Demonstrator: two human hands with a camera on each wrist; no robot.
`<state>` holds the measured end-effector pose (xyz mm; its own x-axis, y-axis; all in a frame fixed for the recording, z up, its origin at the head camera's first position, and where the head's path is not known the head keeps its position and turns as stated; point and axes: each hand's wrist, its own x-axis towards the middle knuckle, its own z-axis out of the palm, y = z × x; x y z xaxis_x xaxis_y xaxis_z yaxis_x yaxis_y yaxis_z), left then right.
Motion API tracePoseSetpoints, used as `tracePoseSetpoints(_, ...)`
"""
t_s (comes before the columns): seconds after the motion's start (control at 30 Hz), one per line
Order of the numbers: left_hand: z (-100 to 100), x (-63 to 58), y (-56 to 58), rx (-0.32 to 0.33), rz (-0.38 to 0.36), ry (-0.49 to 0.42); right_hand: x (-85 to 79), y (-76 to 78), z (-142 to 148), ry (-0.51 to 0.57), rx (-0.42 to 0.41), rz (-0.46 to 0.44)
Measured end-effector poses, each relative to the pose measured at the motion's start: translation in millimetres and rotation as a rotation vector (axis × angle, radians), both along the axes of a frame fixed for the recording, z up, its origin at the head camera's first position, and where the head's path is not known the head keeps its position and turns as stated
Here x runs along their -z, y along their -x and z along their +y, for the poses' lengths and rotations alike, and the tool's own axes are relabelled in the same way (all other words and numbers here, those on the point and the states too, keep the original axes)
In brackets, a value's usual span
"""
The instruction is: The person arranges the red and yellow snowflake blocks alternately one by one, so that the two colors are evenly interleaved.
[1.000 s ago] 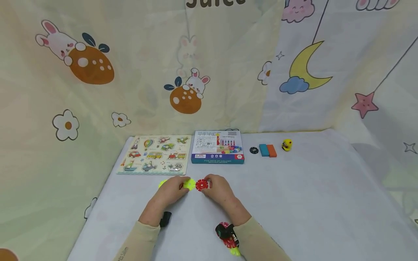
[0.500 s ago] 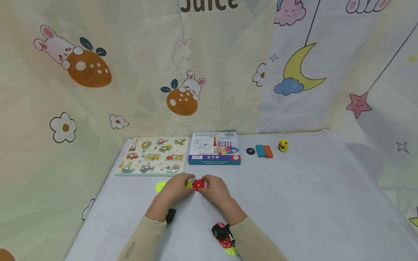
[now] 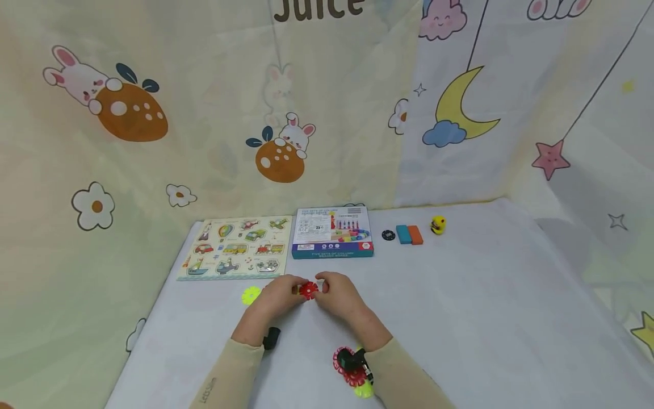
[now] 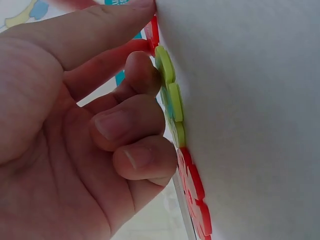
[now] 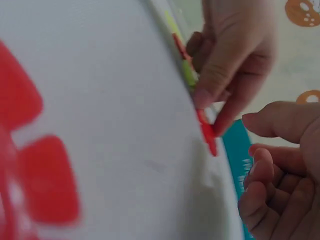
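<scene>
A row of flower-shaped plastic discs, yellow-green and red, lies along the white tabletop. My left hand (image 3: pixel 281 293) covers the middle of the row and pinches the red disc (image 3: pixel 309 291) at its right end between thumb and index finger. In the left wrist view, its other fingers curl beside the yellow-green disc (image 4: pixel 171 90), with another red disc (image 4: pixel 194 192) further along. At the row's left end a yellow-green disc (image 3: pixel 251 295) shows past the hand. My right hand (image 5: pixel 287 175) is just off the red end, thumb and index finger apart, nothing between them.
Joined red and yellow-green discs (image 3: pixel 352 375) lie by my right wrist, partly hidden by the black wrist camera. Behind the hands are a picture puzzle board (image 3: pixel 235 247) and a flat box (image 3: pixel 332 233). A black disc (image 3: pixel 388 234), blue and orange blocks (image 3: pixel 410 234) and a yellow toy (image 3: pixel 437 225) stand right.
My left hand has shifted right along the row, from the yellow-green disc to the red end disc. My right hand has let go of that red disc. The head view has turned slightly.
</scene>
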<state>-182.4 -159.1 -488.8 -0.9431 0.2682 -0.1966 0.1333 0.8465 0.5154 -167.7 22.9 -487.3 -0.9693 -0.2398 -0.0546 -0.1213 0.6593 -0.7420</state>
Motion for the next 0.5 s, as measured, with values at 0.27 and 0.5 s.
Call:
tracePoseSetpoints(0.27,0,-0.9,2.3,-0.01,-0.028,-0.012,-47.2,-21.0,23,-0.002,-0.048,0.027)
tracePoseSetpoints(0.5,-3,-0.3,-1.0,-0.021,-0.029,-0.015,-64.5,-55.5,39,-0.024,-0.145,0.06)
